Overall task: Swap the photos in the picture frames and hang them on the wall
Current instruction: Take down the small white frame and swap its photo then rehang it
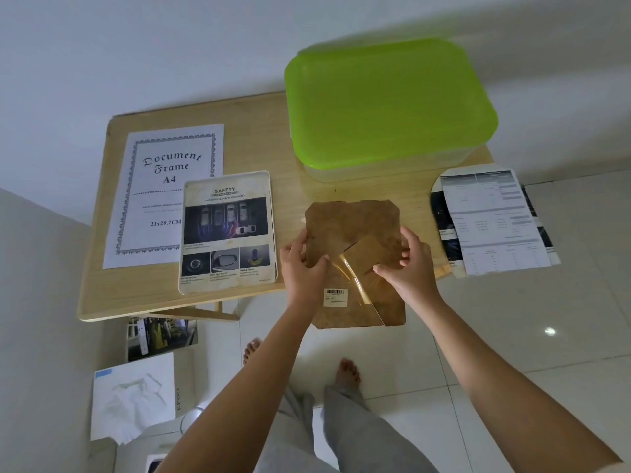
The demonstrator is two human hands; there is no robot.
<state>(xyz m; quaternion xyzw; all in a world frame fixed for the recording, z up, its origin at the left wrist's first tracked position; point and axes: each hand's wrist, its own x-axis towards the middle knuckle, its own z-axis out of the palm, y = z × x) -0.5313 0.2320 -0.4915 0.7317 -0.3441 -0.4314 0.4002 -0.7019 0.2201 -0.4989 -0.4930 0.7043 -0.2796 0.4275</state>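
Observation:
I hold a brown frame backing board [345, 223] over the table's front edge, its back side up, with a barcode sticker [336, 297] on it. My left hand [302, 268] grips its left edge. My right hand [408, 264] pinches the board's fold-out stand flap [367, 256], which is lifted off the board. A picture frame holding a "Safety" car leaflet [228, 230] lies on the table to the left. Beside it lies the white "Document Frame A4" insert sheet [167, 192].
A green-lidded plastic box [386, 104] takes up the wooden table's [136, 302] back right. Printed sheets [491, 220] overhang the right edge. Below the table on the left are a photo print [160, 336] and a white box [133, 397]. My bare feet stand on tiled floor.

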